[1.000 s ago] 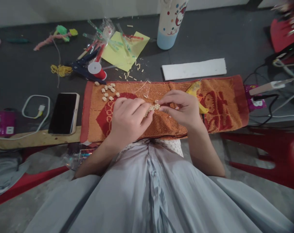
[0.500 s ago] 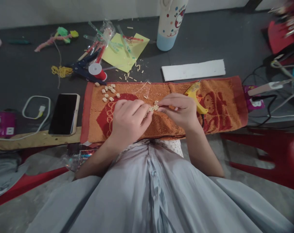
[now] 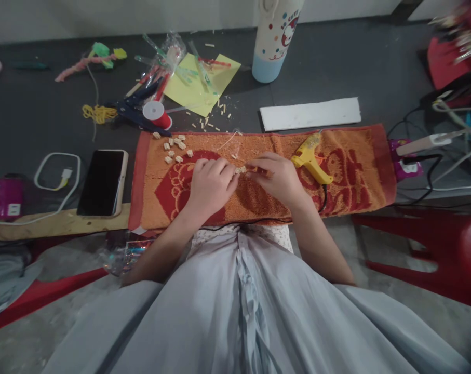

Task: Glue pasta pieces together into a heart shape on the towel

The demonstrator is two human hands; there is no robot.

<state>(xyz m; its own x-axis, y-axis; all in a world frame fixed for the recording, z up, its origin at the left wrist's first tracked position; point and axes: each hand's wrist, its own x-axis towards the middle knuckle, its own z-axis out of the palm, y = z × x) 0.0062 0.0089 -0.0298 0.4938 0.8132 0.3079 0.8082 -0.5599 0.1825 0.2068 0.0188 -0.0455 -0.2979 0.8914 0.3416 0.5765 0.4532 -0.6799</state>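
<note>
Over the middle of an orange and red towel [image 3: 258, 205], my left hand [image 3: 214, 184] pinches a small pale piece made of short sticks [image 3: 240, 170]. My right hand [image 3: 276, 176] meets it from the other side, thumb and fingers together at the piece's right end; whether anything else is in them is too small to tell. Several similar pale stick clusters [image 3: 175, 145] lie at the towel's upper left. Just right of my right hand rests a yellow glue gun [image 3: 311, 159], its black cord running down off the towel.
Behind the towel are a white strip [image 3: 311, 114], a bottle [image 3: 272, 47], a yellow paper [image 3: 192, 93] with loose bits, a red thread spool [image 3: 157, 115] and dark blue pliers [image 3: 136, 106]. A phone [image 3: 103, 183] lies left; cables and a purple socket block [image 3: 404, 158] sit right.
My hands have moved slightly away from me and lower onto the towel with the pale piece. My right hand has shifted left, showing more of the glue gun.
</note>
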